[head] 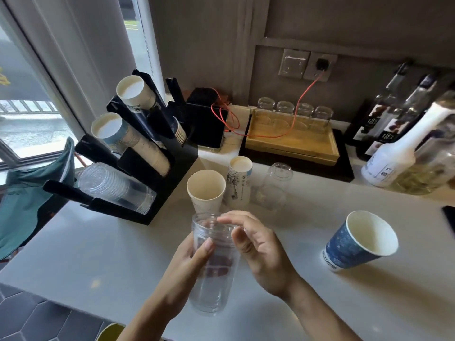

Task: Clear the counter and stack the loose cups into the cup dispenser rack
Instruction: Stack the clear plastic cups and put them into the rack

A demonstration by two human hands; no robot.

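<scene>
1. Black plastic forms the cup dispenser rack (138, 168) at ten o'clock on the counter (320, 254); its lowest slanted channel holds a nested row of clear cups (115, 188), with paper cups in the two above.
2. Gripping low on the wall, the left hand (194, 257) is wrapped around the clear cup stack (214, 264), held upright at six o'clock above the counter.
3. Just beside the stack's rim, the right hand (261, 252) is open, fingers (231, 219) curled over the top, clamping nothing.
4. Thin clear plastic likely handles light, slick and easily crushed; I would hold it mid-wall with a spread grip, not by the rim.
5. Loose paper cups stand at twelve o'clock, and a blue paper cup (357, 242) at three o'clock.
</scene>
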